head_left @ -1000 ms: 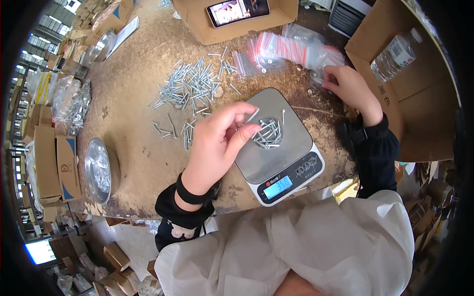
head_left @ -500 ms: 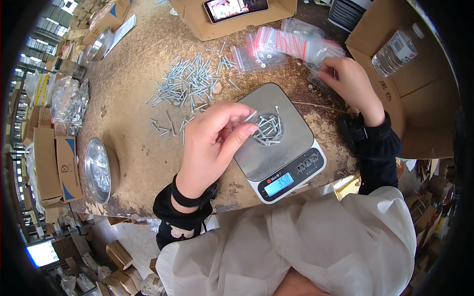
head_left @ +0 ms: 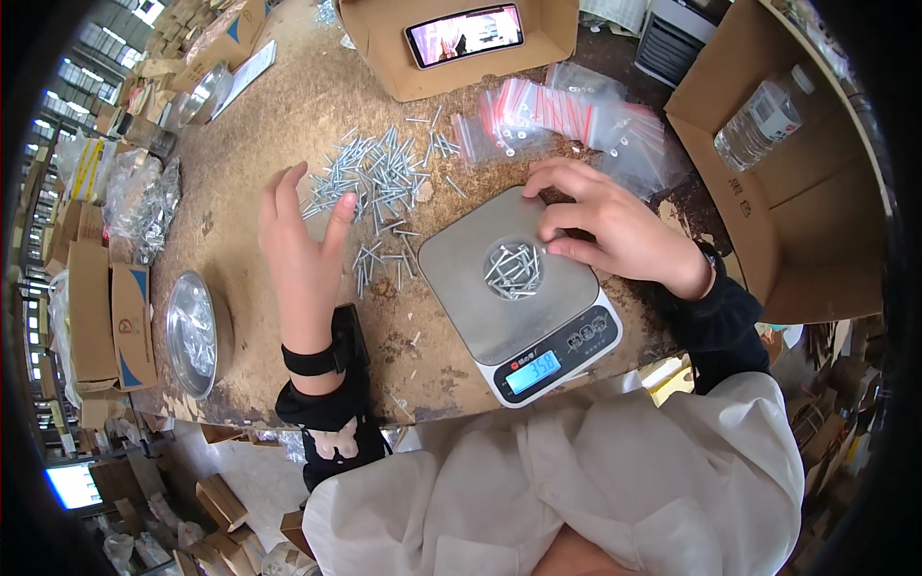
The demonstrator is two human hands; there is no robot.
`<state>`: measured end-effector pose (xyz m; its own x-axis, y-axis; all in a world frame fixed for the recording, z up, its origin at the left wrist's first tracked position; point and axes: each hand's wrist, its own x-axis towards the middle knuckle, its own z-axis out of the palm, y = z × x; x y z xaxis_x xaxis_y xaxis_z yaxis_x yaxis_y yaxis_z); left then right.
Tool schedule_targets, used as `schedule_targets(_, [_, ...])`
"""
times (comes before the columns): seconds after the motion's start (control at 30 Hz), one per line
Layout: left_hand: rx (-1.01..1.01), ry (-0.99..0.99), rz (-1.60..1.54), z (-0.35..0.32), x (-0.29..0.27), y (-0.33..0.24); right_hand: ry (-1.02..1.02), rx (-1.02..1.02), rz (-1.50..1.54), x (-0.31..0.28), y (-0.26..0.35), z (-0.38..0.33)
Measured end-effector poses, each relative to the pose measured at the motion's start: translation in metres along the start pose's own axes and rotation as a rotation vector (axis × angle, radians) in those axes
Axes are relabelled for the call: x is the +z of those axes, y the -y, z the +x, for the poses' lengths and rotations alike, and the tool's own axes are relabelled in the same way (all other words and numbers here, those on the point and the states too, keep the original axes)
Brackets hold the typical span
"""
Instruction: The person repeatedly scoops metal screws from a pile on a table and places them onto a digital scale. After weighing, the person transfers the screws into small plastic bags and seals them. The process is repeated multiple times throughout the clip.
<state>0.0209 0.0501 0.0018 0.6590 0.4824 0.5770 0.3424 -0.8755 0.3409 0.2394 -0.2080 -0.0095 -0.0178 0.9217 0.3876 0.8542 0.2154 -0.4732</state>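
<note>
Fingers of the left hand are spread flat and hold nothing, tips at the loose nails left of the scale. Right hand fingers are curled, touching the small nail bundle on the scale's platform; whether they pinch anything is unclear. Nails: thin, silvery, stiff, light, probably slippery. Best pinched mid-shank, several together.

Silver screws, grey scale with blue display, red-striped clear bags.
</note>
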Motion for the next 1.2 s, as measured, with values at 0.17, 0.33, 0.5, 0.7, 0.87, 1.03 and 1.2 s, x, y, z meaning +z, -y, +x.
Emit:
schedule_targets(0.17, [0.048, -0.020, -0.029, 0.002, 0.002, 0.000, -0.099, 0.186, -0.269, -0.007, -0.002, 0.012])
schedule_targets(0.33, [0.021, -0.067, -0.043, 0.001, 0.005, 0.005, -0.287, 0.217, -0.158, -0.005, 0.017, 0.062])
schedule_targets(0.5, [-0.001, -0.065, -0.078, -0.003, 0.006, 0.013, -0.369, 0.198, -0.031, -0.023, -0.011, 0.053])
schedule_targets(0.7, [0.009, 0.008, -0.134, -0.004, 0.007, 0.002, 0.130, 0.677, -0.421, -0.052, -0.059, -0.020])
schedule_targets(0.87, [0.052, 0.070, -0.165, -0.006, 0.007, -0.009, 0.166, 0.621, -0.263, -0.042, -0.069, -0.030])
schedule_targets(1.03, [0.099, 0.116, -0.193, -0.006, 0.006, -0.016, 0.059, 0.575, -0.162, -0.052, -0.057, -0.020])
schedule_targets(1.2, [-0.055, 0.228, -0.833, -0.011, -0.010, -0.070, -0.251, 0.175, 0.382, -0.046, 0.001, -0.004])
